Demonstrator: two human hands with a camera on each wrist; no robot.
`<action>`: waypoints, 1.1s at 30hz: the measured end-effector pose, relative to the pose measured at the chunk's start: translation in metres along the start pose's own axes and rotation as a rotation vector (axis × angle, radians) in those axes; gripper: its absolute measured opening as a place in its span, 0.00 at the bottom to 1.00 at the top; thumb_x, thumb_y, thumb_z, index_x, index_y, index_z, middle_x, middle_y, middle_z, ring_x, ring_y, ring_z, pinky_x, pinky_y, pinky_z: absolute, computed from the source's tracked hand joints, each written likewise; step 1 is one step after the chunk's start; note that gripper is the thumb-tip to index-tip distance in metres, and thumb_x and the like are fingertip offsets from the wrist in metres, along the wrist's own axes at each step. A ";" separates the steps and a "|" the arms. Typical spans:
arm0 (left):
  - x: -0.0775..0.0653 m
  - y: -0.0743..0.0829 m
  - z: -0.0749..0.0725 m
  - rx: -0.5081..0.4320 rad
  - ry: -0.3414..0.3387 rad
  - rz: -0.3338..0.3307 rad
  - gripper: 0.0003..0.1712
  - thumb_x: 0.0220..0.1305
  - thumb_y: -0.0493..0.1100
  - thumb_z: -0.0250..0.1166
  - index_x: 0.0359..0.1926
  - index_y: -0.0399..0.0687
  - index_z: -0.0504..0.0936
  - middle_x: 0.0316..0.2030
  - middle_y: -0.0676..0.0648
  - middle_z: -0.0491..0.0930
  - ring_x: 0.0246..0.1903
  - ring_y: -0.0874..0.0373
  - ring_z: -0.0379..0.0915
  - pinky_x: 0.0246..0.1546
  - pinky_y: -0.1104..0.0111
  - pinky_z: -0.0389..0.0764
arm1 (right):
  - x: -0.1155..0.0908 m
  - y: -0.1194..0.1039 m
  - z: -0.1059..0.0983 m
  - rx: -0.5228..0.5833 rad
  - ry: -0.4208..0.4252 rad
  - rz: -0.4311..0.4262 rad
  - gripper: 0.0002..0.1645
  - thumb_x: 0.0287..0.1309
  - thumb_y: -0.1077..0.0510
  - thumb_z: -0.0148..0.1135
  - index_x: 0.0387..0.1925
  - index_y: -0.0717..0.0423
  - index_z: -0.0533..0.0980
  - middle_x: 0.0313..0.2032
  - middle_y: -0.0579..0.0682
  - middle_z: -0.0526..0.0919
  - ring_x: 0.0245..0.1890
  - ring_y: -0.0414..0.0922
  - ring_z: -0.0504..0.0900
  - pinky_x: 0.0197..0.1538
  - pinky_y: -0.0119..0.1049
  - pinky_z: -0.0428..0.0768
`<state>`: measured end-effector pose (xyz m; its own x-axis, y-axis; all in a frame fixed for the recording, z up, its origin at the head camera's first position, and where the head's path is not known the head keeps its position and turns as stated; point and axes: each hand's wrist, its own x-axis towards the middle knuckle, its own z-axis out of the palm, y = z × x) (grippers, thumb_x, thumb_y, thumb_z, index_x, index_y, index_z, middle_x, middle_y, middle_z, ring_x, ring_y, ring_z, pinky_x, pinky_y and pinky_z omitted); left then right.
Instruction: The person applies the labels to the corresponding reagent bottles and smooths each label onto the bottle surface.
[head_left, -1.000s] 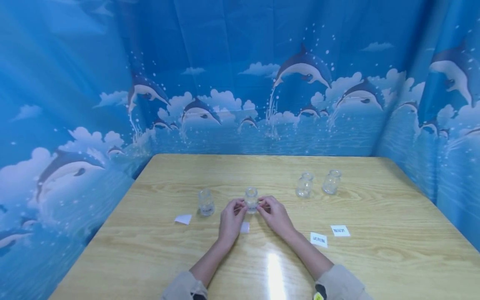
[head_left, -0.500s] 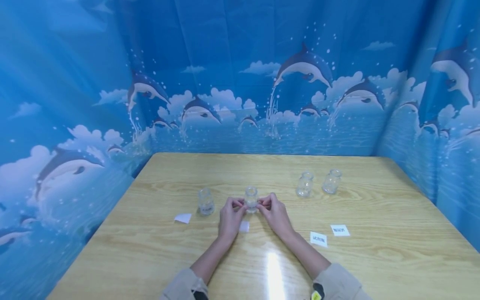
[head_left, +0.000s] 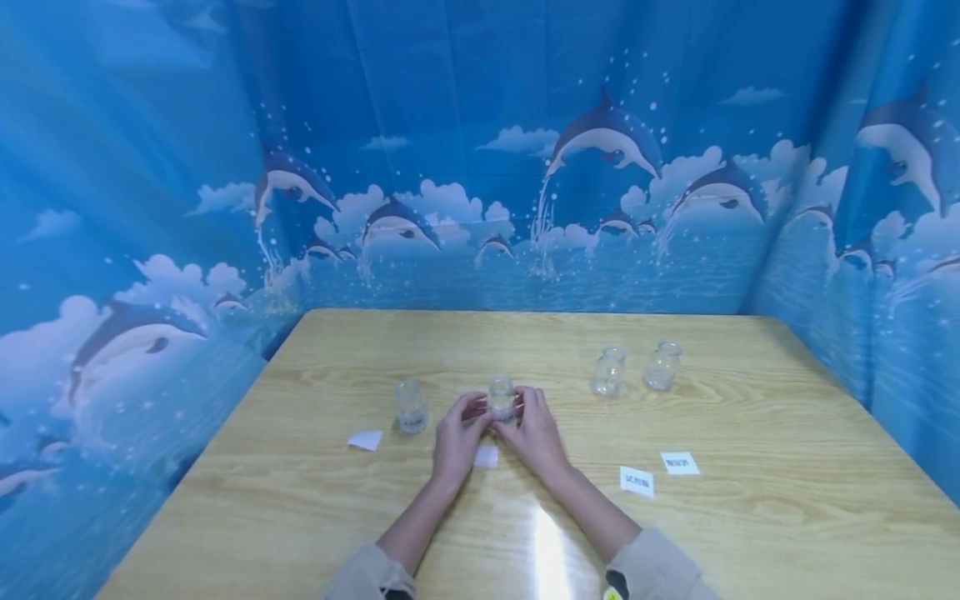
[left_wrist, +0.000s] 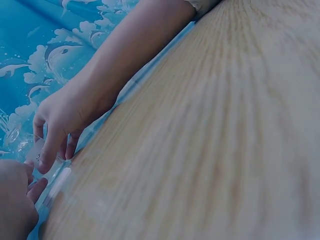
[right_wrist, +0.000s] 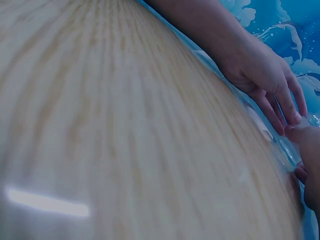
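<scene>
A small clear glass bottle [head_left: 501, 398] stands upright at the middle of the table. My left hand [head_left: 454, 446] holds it from the left, with the thumb at its lower front. From the right, my right hand [head_left: 536, 437] grips the same bottle, and the two thumb tips nearly meet in front of it. A white label [left_wrist: 37, 153] with dark marks shows on the bottle near the right thumb in the left wrist view. In the right wrist view the bottle is mostly hidden by the fingers.
Another glass bottle [head_left: 412, 412] with dark writing low on it stands left. Two more bottles, one nearer [head_left: 608, 372] and one farther right [head_left: 663, 367], stand at back right. Printed labels [head_left: 637, 481] lie at right; blank papers [head_left: 365, 440] lie left and by my left wrist.
My right hand has shifted left and its thumb has slid across the bottle's front toward the left thumb. The left hand and the bottle have hardly moved.
</scene>
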<state>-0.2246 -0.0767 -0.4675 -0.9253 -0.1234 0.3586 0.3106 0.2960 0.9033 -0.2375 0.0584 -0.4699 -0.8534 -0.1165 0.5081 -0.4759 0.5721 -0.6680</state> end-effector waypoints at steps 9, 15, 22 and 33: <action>0.000 -0.001 -0.002 -0.017 -0.009 0.010 0.18 0.55 0.31 0.64 0.48 0.38 0.76 0.41 0.40 0.80 0.42 0.48 0.76 0.44 0.63 0.77 | 0.004 0.007 -0.012 0.184 -0.130 0.030 0.27 0.44 0.73 0.65 0.48 0.66 0.68 0.41 0.55 0.72 0.38 0.50 0.78 0.43 0.34 0.78; -0.001 -0.002 -0.003 -0.009 -0.018 -0.005 0.19 0.54 0.30 0.64 0.49 0.39 0.76 0.43 0.41 0.79 0.43 0.49 0.76 0.47 0.62 0.75 | 0.006 0.014 -0.013 0.260 -0.128 0.031 0.20 0.48 0.75 0.60 0.46 0.67 0.71 0.39 0.56 0.76 0.38 0.51 0.78 0.43 0.35 0.78; -0.002 -0.003 -0.003 -0.017 -0.015 -0.014 0.19 0.54 0.31 0.65 0.49 0.40 0.77 0.42 0.43 0.80 0.43 0.51 0.76 0.47 0.63 0.75 | 0.006 0.014 -0.014 0.314 -0.124 0.082 0.16 0.51 0.74 0.58 0.44 0.67 0.72 0.38 0.56 0.77 0.37 0.52 0.78 0.42 0.37 0.79; -0.004 -0.001 -0.003 -0.034 -0.029 -0.009 0.18 0.56 0.35 0.64 0.49 0.40 0.76 0.42 0.44 0.80 0.43 0.52 0.76 0.43 0.68 0.76 | 0.002 0.004 -0.009 0.234 -0.087 0.159 0.28 0.47 0.51 0.70 0.44 0.63 0.70 0.37 0.52 0.73 0.35 0.46 0.76 0.38 0.32 0.79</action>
<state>-0.2207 -0.0793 -0.4692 -0.9339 -0.0987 0.3437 0.3087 0.2625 0.9142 -0.2388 0.0680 -0.4670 -0.9312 -0.1151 0.3458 -0.3626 0.3873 -0.8476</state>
